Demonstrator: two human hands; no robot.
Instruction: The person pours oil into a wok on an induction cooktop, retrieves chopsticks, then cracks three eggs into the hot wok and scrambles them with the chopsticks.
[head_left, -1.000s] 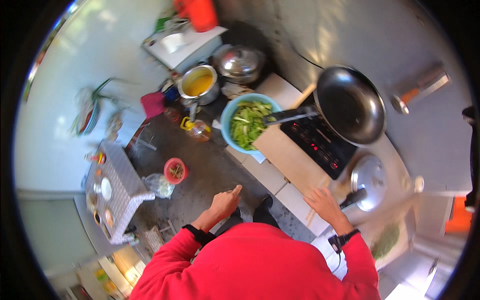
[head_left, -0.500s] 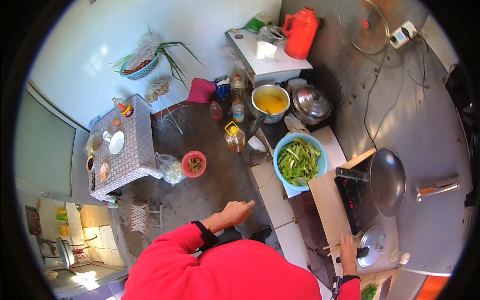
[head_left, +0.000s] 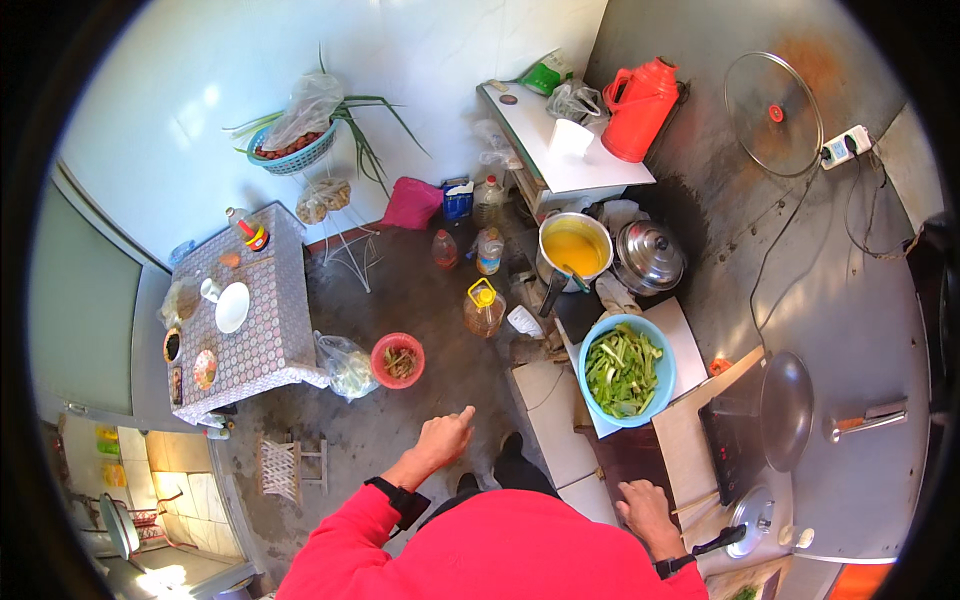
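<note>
My left hand [head_left: 443, 440] is raised over the dark floor, fingers curled together with nothing visible in them. My right hand [head_left: 645, 512] hovers with loosely bent, separated fingers by the edge of a light board [head_left: 680, 430], just left of some chopsticks [head_left: 697, 503]. A steel lid [head_left: 752, 512] with a black handle lies beyond that hand. A black induction cooker [head_left: 725, 450] carries a wok [head_left: 787, 405] on the right. Farther back sits a light-blue basin [head_left: 635, 410] of cut greens [head_left: 615, 370], with a pot of yellow liquid [head_left: 573, 240] and a lidded steel pot [head_left: 645, 250] behind it.
A cloth-covered table [head_left: 260, 340] stands left, near a red basin [head_left: 395, 372] and stool [head_left: 280, 470] on the floor [head_left: 370, 420]. Bottles, including an oil jug [head_left: 483, 310], stand ahead. A red flask [head_left: 640, 110] tops a back table. A cutting board [head_left: 760, 580] lies lower right.
The view has swung, bringing the back wall and tables further into it. My right hand has shifted leftward from the chopsticks it was at. My left hand remains raised and curled.
</note>
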